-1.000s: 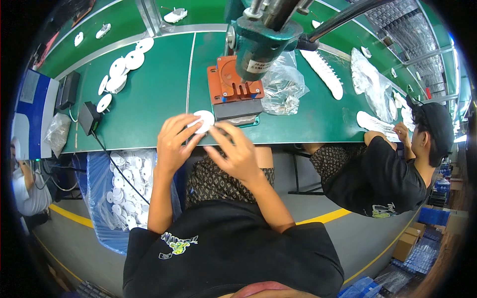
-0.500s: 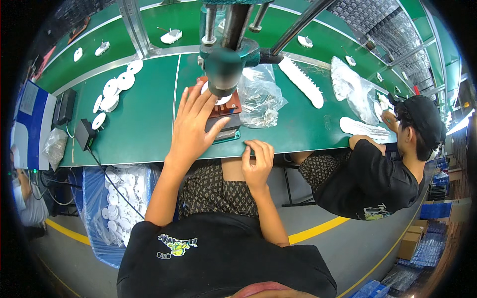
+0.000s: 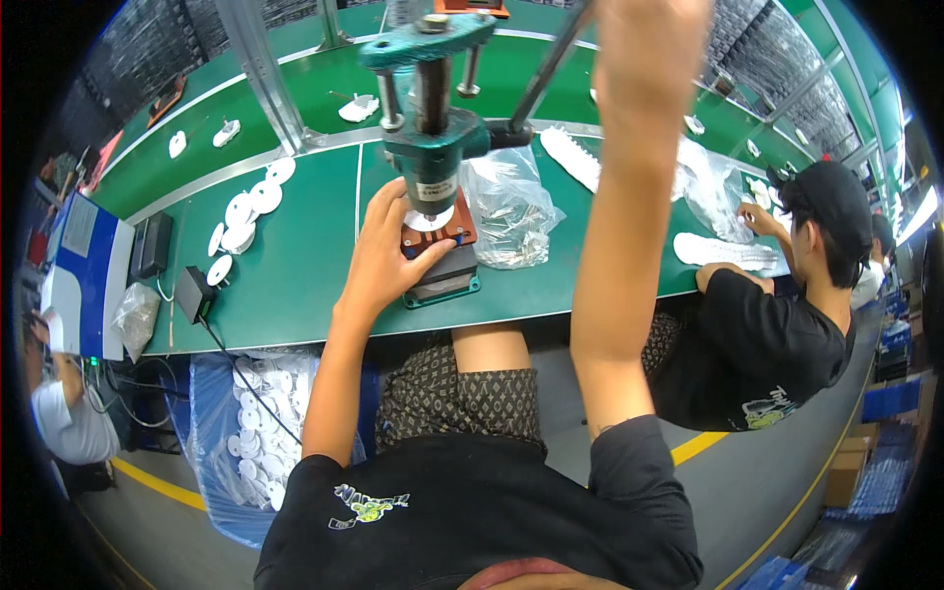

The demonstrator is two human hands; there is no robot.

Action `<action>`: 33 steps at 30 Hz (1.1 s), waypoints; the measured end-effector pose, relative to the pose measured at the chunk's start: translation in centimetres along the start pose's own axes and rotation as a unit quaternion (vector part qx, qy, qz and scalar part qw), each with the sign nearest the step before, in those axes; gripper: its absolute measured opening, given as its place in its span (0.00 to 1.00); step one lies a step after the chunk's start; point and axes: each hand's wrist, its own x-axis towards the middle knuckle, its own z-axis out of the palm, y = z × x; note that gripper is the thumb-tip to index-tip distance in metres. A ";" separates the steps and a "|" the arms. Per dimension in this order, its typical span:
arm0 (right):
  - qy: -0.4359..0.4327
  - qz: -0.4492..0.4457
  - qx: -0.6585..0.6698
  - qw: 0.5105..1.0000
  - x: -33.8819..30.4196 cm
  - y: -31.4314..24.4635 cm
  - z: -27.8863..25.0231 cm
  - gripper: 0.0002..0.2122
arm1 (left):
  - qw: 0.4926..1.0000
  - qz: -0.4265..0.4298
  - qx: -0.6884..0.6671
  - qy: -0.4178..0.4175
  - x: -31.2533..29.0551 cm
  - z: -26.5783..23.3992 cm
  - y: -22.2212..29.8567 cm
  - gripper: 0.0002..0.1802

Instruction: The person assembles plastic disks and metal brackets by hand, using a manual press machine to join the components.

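Green bench [image 3: 295, 290]: white disc [image 3: 429, 223] lies on orange fixture [image 3: 462, 226] beneath press [image 3: 431, 162]. Left hand [image 3: 381, 258] spread half open around fixture's left side; right hand [image 3: 654, 54] raised near lever [image 3: 556, 69], blurred, grip cannot be told.

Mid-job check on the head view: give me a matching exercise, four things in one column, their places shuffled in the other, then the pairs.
Things
1. left hand
2. clear bag of slender parts
3. row of white discs
4. blue-lined container

Places
A. below the near edge of the green tabletop
B. on the tabletop, left of the left hand
C. at the orange fixture
D. on the tabletop, right of the fixture

Pairs: 1-C, 2-D, 3-B, 4-A
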 end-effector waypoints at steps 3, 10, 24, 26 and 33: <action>-0.044 -0.310 -0.252 0.916 -3.8 1.0 -6.2 0.16 | 0.999 0.034 0.020 0.030 -0.6 -0.4 -0.8 0.35; 0.001 -0.214 -0.003 0.977 -21.4 2.7 -10.7 0.16 | 0.992 0.107 0.027 0.061 0.2 0.6 0.2 0.40; -0.097 -0.160 -0.335 0.923 -19.5 6.0 -8.9 0.17 | 0.984 0.124 -0.051 0.121 -5.3 -1.0 1.9 0.25; -0.195 -0.147 -0.422 0.873 -23.4 7.3 -8.9 0.18 | 0.958 -0.034 -0.275 0.073 -8.4 -1.0 3.5 0.21; -0.222 -0.129 -0.386 0.886 -27.3 9.8 -11.8 0.22 | 0.909 -0.186 -0.365 -0.073 -12.2 -1.7 3.2 0.24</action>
